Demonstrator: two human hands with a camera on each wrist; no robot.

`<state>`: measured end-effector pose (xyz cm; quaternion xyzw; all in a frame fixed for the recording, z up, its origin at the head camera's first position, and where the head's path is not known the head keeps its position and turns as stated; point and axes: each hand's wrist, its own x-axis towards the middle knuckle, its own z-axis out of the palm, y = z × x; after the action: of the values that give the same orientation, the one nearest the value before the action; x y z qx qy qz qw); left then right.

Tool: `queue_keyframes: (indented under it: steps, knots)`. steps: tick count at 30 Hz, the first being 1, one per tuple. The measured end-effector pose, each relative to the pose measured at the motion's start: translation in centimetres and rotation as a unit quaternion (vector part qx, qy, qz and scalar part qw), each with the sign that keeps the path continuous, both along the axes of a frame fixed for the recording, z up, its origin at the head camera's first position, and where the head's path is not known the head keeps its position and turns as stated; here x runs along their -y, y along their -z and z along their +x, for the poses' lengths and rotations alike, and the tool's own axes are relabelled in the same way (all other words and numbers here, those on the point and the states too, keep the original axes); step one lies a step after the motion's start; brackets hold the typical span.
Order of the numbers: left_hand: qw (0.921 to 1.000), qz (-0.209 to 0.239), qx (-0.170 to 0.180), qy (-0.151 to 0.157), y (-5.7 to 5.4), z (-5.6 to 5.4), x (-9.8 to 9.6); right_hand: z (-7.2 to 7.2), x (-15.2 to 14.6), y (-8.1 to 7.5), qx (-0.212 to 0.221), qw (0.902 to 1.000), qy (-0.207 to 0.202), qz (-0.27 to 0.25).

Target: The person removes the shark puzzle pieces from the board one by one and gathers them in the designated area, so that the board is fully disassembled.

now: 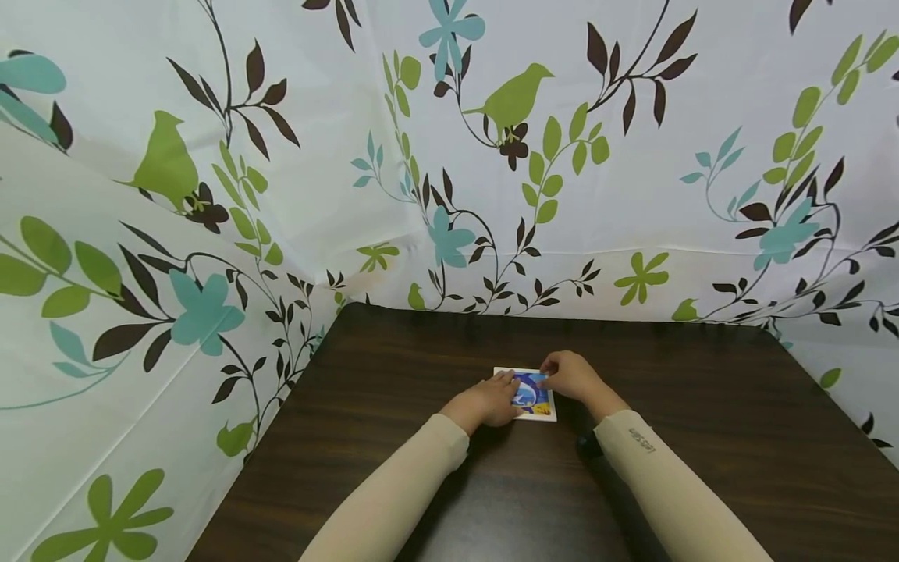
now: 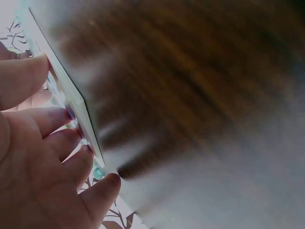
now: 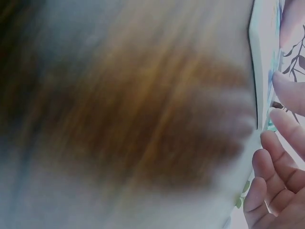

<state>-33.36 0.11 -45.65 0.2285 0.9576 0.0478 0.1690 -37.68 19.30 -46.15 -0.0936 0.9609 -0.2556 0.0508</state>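
A small square picture board (image 1: 528, 395) with a white border lies flat on the dark table, its picture mostly blue with a yellow patch in the lower right corner. My left hand (image 1: 493, 399) rests on its left part, fingers stretched over the picture. In the left wrist view, the fingertips meet the board's pale edge (image 2: 78, 105). At the upper right corner is my right hand (image 1: 572, 378), with thumb and forefinger on the picture and the other fingers bent. The right wrist view shows those fingertips by the board's thick edge (image 3: 260, 62); I cannot tell whether they pinch anything.
The dark wood-grain table (image 1: 421, 343) spreads around the board on all sides. Behind it and to the left hangs a white cloth (image 1: 302, 187) printed with birds, leaves and flowers. A small black object (image 1: 588, 446) shows under the right wrist.
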Motion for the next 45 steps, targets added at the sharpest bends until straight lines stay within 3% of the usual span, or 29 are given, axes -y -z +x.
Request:
queue_keyframes:
  steps: [15,30,38,45]
  knots:
    - [1.0,-0.002,0.007,-0.003,-0.14,0.06,-0.1,0.04,0.09,0.01,0.017,0.9997,-0.018,0.009]
    - [0.9998,0.008,0.017,-0.007,-0.28,0.02,-0.04,0.15,-0.06,-0.35,-0.019,0.9988,0.007,0.045]
    - [0.9997,0.009,0.022,-0.007,-0.36,0.17,0.07,0.5,0.55,-0.86,-0.002,0.998,0.025,0.059]
    - [0.9998,0.009,0.018,-0.003,-0.31,0.13,0.05,0.12,0.45,-0.58,0.012,0.9986,0.018,0.049]
